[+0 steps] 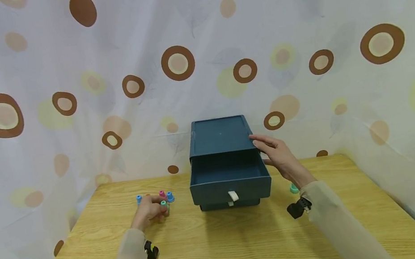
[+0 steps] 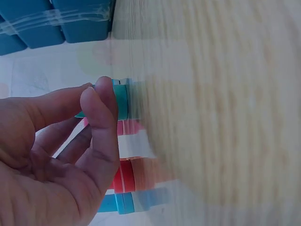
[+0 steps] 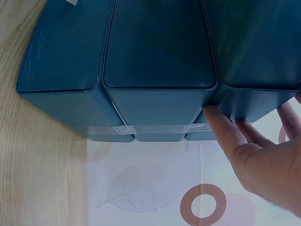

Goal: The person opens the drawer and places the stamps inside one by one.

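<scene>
My left hand (image 1: 149, 210) pinches a small green flared plastic piece (image 1: 164, 204) between thumb and fingers, low at the left of the table. The same green piece (image 2: 122, 101) shows at the fingertips in the left wrist view. Just behind it stand a pink piece (image 1: 162, 193) and a blue piece (image 1: 170, 196). A dark blue drawer unit (image 1: 219, 134) stands at the centre back, its top drawer (image 1: 231, 190) pulled out. My right hand (image 1: 280, 156) rests with extended fingers against the unit's right side and upper edge.
Another blue piece (image 1: 139, 199) lies beyond the left hand, and a red piece (image 2: 124, 176) shows in the left wrist view. A green piece (image 1: 294, 188) is near the right wrist. Behind the wooden table (image 1: 227, 253) hangs a patterned cloth (image 1: 199, 26).
</scene>
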`<state>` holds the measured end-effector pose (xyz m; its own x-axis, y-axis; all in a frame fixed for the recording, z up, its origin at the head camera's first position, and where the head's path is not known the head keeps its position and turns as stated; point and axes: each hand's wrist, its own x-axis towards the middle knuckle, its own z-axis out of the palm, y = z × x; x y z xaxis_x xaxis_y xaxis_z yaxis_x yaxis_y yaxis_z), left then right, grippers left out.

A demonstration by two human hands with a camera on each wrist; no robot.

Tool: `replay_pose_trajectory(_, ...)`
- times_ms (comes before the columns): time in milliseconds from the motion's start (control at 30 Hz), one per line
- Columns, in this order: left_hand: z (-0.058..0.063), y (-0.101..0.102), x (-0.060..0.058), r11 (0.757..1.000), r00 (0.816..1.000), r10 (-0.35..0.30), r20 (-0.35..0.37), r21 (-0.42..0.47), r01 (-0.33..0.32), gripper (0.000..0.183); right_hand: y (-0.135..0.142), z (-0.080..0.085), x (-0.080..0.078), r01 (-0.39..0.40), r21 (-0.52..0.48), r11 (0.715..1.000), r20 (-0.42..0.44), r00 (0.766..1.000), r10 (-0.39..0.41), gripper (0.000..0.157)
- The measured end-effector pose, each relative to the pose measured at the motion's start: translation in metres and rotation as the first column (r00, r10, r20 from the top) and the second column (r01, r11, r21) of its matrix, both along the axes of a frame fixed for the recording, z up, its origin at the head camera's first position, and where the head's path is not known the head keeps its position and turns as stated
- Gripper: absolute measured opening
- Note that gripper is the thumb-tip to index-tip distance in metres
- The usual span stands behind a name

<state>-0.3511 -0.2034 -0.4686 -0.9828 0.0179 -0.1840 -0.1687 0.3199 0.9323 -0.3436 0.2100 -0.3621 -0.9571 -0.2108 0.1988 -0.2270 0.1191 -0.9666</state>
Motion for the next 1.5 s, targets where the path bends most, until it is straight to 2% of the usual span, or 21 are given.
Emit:
replay_pose_trajectory(133, 0.003, -0.001, 0.003, 1.0, 0.999, -0.016, -0.034, -0.019, 0.015, 0.033, -0.001, 0.001, 0.0, -0.001, 0.002, 1.0, 0.002, 1.0, 0.001, 0.055)
replay_pose_trajectory(333, 0.011, -0.003, 0.008, 0.994, 0.993, -0.05, -0.106, -0.106, 0.039, 0.035, -0.003, 0.003, -0.001, 0.0, 0.001, 1.0, 0.008, 1.0, 0.0, 0.054)
replay_pose_trajectory(567, 0.025, 0.001, 0.011, 0.993, 0.985, -0.071, -0.155, -0.107, 0.055, 0.039, -0.001, 0.001, 0.0, 0.009, -0.005, 1.0, 0.005, 1.0, -0.009, 0.052)
replay_pose_trajectory(767, 0.037, 0.004, 0.015, 0.996, 0.979, -0.067, -0.193, -0.064, 0.055, 0.042, 0.001, 0.0, -0.001, 0.001, -0.005, 1.0, 0.002, 1.0, -0.001, 0.056)
replay_pose_trajectory(933, 0.045, 0.007, 0.017, 0.999, 0.977, -0.034, -0.212, -0.042, 0.026, 0.041, 0.0, 0.0, -0.001, 0.001, -0.009, 1.0, 0.008, 1.0, -0.001, 0.056)
replay_pose_trajectory(1133, 0.051, 0.011, 0.021, 0.999, 0.97, -0.013, -0.243, -0.042, 0.002, 0.039, -0.001, 0.001, -0.001, 0.002, -0.006, 1.0, 0.01, 1.0, -0.002, 0.055)
replay_pose_trajectory(1500, 0.067, 0.021, 0.026, 0.997, 0.944, 0.011, -0.329, -0.069, -0.035, 0.038, 0.0, 0.002, 0.001, -0.001, -0.01, 1.0, 0.013, 1.0, 0.001, 0.054)
